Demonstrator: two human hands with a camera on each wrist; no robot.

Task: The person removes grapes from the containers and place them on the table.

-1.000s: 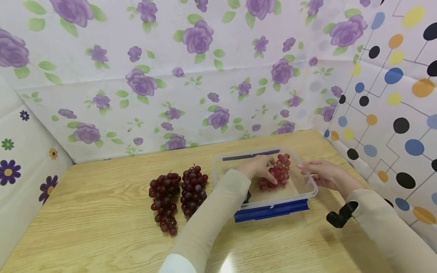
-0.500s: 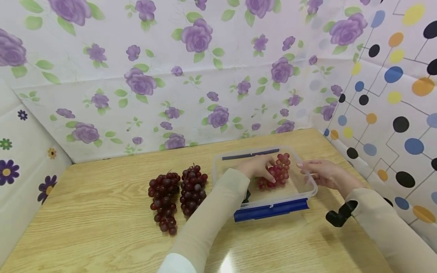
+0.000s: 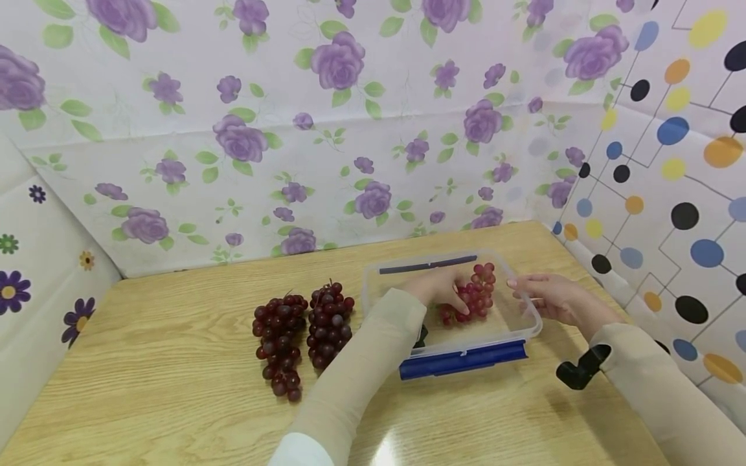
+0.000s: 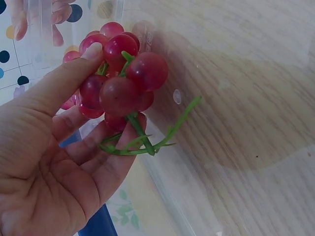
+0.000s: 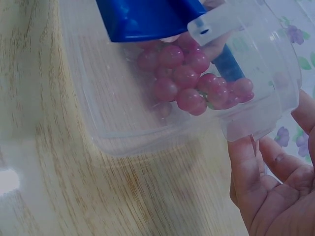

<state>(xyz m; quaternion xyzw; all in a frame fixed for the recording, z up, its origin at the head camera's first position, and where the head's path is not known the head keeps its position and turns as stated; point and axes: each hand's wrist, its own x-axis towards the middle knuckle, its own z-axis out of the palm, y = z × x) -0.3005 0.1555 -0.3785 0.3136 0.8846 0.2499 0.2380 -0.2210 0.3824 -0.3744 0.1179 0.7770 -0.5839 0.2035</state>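
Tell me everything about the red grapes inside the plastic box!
The red grapes are a small bunch of round, shiny, pinkish-red berries on thin green stems, lighter than the two dark bunches lying on the table. They sit inside the clear plastic box with blue clips. The left hand holds the bunch, thumb and fingers curled round the berries and stems. The right hand rests at the box's rim, not on the grapes.

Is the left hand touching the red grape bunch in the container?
Touching. The left wrist view shows the left hand with its fingers wrapped round the red grape bunch, thumb pressed against the berries.
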